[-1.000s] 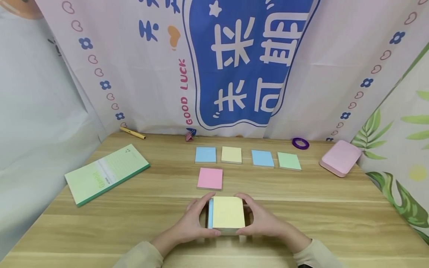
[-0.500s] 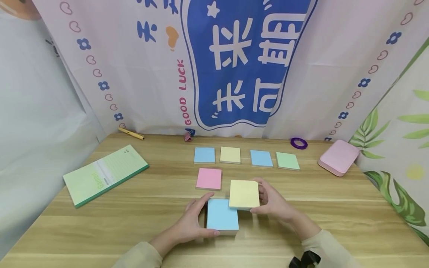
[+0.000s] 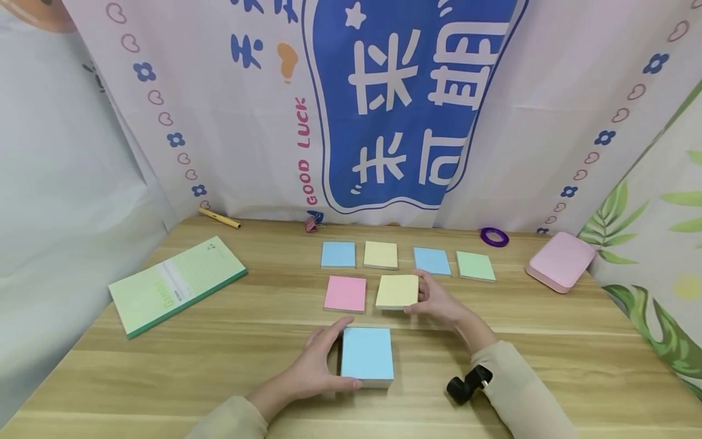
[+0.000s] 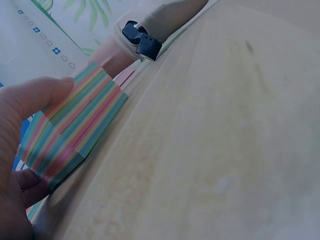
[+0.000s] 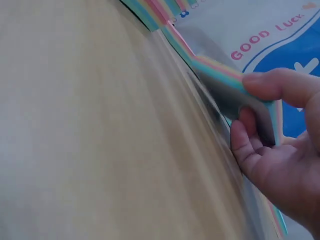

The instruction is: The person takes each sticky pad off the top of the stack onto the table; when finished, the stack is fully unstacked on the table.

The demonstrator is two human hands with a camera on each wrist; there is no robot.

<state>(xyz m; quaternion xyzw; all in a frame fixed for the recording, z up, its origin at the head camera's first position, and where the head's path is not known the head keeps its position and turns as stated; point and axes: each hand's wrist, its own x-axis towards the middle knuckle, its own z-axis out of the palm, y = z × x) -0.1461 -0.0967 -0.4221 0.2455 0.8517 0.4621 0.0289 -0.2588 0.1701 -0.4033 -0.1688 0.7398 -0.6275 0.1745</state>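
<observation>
"Gambit" can be read on the green notebook [image 3: 177,284] by the left edge of the desk [image 3: 164,390], "GOOD LUCK" on the cloth [image 3: 263,152] behind its back edge. Near the front edge, a blue-topped note stack [image 3: 367,353] is pinched by the left hand [image 3: 315,369]; its stripes, lost in the head view, are shown by the left wrist camera. Farther back, a yellow-topped pad [image 3: 396,291] is pinched by the right hand [image 3: 437,305], its grey underside revealed from the right wrist.

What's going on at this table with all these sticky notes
A person's right hand holds a yellow-topped pad, at least partly raised off the table, to the right of the pink pad. Their left hand grips a thick blue-topped stack nearer the person. Four more pads lie in a row farther back.
</observation>
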